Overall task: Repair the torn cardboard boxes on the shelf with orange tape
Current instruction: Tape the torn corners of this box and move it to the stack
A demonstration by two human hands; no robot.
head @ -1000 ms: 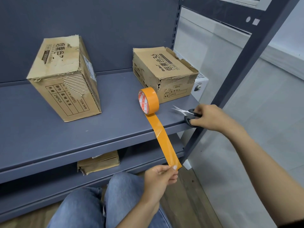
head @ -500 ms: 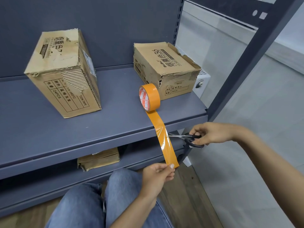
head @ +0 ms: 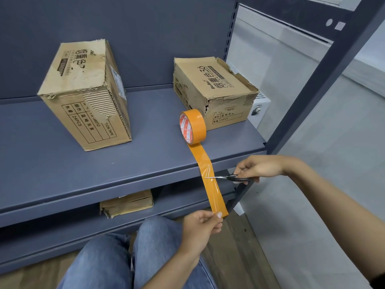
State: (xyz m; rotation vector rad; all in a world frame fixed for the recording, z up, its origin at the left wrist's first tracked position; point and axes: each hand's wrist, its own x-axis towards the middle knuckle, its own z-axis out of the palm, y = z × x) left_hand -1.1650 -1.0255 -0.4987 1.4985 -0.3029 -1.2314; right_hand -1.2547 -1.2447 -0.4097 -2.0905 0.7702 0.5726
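Note:
An orange tape roll (head: 193, 126) stands on edge on the grey shelf (head: 62, 163), just in front of the right torn cardboard box (head: 214, 88). A second torn box (head: 83, 94) stands at the left. A strip of orange tape (head: 210, 182) runs from the roll down over the shelf's front edge. My left hand (head: 201, 228) pinches the strip's lower end. My right hand (head: 258, 167) grips black-handled scissors (head: 229, 177), whose blades lie across the strip at the shelf edge.
A flattened piece of cardboard (head: 127, 203) lies on the lower shelf. The dark shelf upright (head: 312, 88) rises at the right, beside a pale wall with a white radiator (head: 260, 105). My jeans-clad knees (head: 133, 257) are below, above a wooden floor.
My right hand brought the scissors from the shelf's right end down to the tape, and the blades now reach across the strip. My left hand keeps the strip taut.

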